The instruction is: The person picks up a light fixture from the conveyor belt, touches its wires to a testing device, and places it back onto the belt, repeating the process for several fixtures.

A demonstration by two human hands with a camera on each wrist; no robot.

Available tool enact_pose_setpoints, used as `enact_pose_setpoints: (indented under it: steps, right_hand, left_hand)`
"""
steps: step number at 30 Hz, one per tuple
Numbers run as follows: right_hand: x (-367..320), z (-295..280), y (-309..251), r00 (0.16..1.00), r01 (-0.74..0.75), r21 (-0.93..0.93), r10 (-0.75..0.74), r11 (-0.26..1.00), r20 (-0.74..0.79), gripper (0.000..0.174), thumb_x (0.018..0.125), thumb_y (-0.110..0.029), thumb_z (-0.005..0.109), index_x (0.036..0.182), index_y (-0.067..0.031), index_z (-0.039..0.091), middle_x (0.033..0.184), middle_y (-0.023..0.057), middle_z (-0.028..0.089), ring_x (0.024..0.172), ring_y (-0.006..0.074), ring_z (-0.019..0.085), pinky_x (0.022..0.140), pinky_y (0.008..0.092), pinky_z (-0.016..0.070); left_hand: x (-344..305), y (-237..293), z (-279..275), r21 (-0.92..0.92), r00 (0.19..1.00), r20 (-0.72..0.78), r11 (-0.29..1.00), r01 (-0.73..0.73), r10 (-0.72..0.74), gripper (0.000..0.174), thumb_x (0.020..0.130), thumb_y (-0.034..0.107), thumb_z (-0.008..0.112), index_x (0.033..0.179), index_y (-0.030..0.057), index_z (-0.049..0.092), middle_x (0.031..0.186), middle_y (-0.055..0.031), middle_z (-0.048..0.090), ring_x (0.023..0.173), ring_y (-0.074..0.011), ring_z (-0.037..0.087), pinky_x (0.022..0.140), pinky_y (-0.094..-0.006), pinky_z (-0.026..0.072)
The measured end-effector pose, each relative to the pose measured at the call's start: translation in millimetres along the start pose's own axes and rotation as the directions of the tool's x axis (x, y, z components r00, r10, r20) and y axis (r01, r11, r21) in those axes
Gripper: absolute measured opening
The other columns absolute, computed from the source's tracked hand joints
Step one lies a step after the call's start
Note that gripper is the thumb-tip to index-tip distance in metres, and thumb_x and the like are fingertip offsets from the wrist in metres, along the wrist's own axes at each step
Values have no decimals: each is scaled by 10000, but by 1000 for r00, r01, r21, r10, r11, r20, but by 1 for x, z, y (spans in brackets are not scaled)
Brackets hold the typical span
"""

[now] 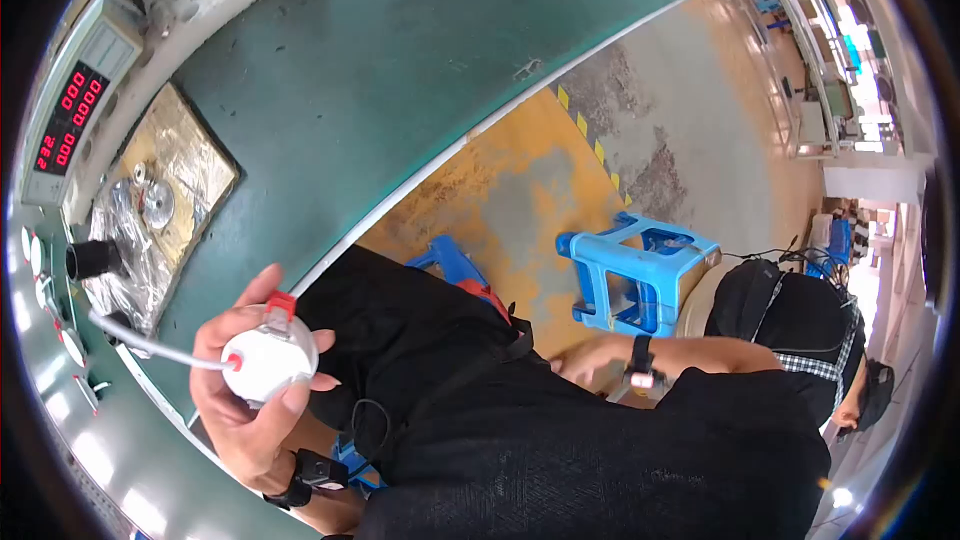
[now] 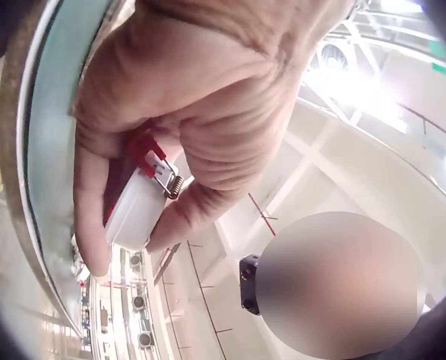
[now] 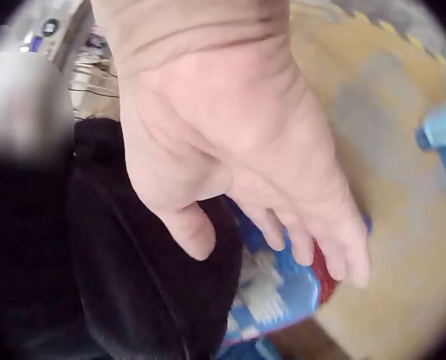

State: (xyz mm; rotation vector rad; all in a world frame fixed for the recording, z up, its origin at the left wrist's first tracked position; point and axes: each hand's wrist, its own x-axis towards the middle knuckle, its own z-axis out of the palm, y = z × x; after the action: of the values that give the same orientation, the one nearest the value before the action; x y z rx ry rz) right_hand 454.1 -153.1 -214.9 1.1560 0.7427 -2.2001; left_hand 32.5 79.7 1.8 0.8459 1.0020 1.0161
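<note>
Head view: A round, smooth white housing [image 1: 270, 370] was held above the edge of a matt green tabletop [image 1: 350, 90] by the left hand [image 1: 240, 427], its fingers and thumb curled about the rim and parted only by the housing's breadth. A slender white cable [image 1: 160, 348] was seen to leave the housing at a small red collar [image 1: 234, 362], and a red-tipped clip [image 1: 283, 308] was mounted at its rim. Behind, a square board [image 1: 205, 165] was overlaid with crinkled, glossy transparent film, on which a shiny metal disc [image 1: 157, 206] was set; a hollow black cylinder [image 1: 90, 260] was placed near it. The right hand [image 1: 590, 360] was held low, near a moulded blue plastic stool [image 1: 640, 275].

Left wrist view: The housing was shown edge-on, its smooth side wall gripped between thumb and fingers. The clip was resolved into a red sleeve, bent metal wire and a tightly wound coil spring [image 2: 176, 187].

Right wrist view: The right hand was shown with nothing grasped, its fingers loosely extended and its thumb set apart. Soft, dull black cloth [image 3: 148, 285] was seen beneath; whether it was touched could not be told. A glossy blue surface [image 3: 302, 281], mottled with pale patches, was partly hidden by the fingers.
</note>
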Motion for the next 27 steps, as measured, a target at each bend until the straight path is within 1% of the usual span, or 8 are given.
enact_pose_setpoints:
  steps: [2, 5, 11, 15, 16, 19, 20, 27]
  right_hand:
    - [34, 12, 64, 990, -72, -6, 72, 997, 123, 555, 905, -426, 668, 1299, -37, 629, 1167, 126, 686, 1169, 293, 617, 908, 425, 543]
    - [51, 42, 128, 993, -57, -162, 72, 985, 90, 553, 894, -425, 680, 1292, -43, 641, 1172, 112, 692, 1172, 292, 621, 901, 451, 539]
    - [10, 51, 133, 984, -153, -218, 170, 964, 60, 559, 883, -431, 690, 1282, -42, 646, 1170, 114, 696, 1161, 297, 626, 904, 457, 532]
    - [-25, 47, 120, 973, -212, -228, 227, 950, 45, 564, 875, -435, 697, 1276, -41, 650, 1169, 116, 698, 1154, 300, 629, 906, 461, 527]
    - [-34, 46, 116, 971, -221, -233, 236, 947, 38, 565, 873, -436, 699, 1274, -41, 651, 1168, 116, 699, 1152, 301, 630, 907, 462, 526]
    - [-60, 40, 102, 963, -255, -236, 267, 938, 19, 568, 867, -439, 704, 1270, -41, 653, 1168, 117, 701, 1146, 303, 632, 909, 465, 522]
    - [-67, 39, 99, 962, -263, -241, 273, 934, 9, 570, 866, -440, 705, 1268, -41, 654, 1167, 117, 701, 1144, 304, 633, 909, 466, 521]
    - [-96, 29, 86, 954, -297, -294, 298, 909, -41, 578, 852, -447, 717, 1257, -39, 660, 1165, 119, 706, 1131, 309, 639, 913, 473, 512]
  left_hand:
    - [-14, -1, -8, 9, 995, -90, 999, -45, 45, 605, 753, -17, 749, 1294, -46, 480, 1483, -380, 366, 1050, -394, 707, 718, -377, 675]
    - [-38, -10, -21, -22, 984, -169, 998, -62, 57, 622, 742, -15, 761, 1296, -37, 477, 1485, -382, 363, 1049, -397, 706, 706, -377, 676]
    - [-72, -17, -29, -42, 924, -381, 998, -38, 19, 627, 715, -16, 791, 1272, -4, 502, 1477, -376, 385, 1015, -396, 716, 706, -390, 677]
    - [-99, -20, -30, 101, 864, -501, 995, 14, 39, 678, 697, 37, 748, 1320, 13, 482, 1517, -368, 337, 1016, -370, 722, 668, -355, 671]
    - [-108, -26, -35, 126, 843, -536, 992, 22, 49, 691, 702, 68, 770, 1333, 38, 488, 1533, -356, 321, 1001, -337, 726, 652, -333, 669]
    - [-125, -27, -56, 140, 930, -330, 983, -120, 160, 664, 838, 57, 775, 1436, 69, 487, 1519, -335, 375, 1103, -438, 673, 800, -445, 635]
    - [-128, -28, -64, 187, 926, -330, 974, -127, 184, 667, 829, 50, 775, 1430, 59, 485, 1515, -337, 375, 1103, -439, 668, 797, -407, 647]
    - [-135, -16, -74, 169, 898, -344, 959, -227, 273, 647, 843, 32, 742, 1432, 48, 477, 1509, -349, 369, 1105, -438, 665, 783, -416, 654]
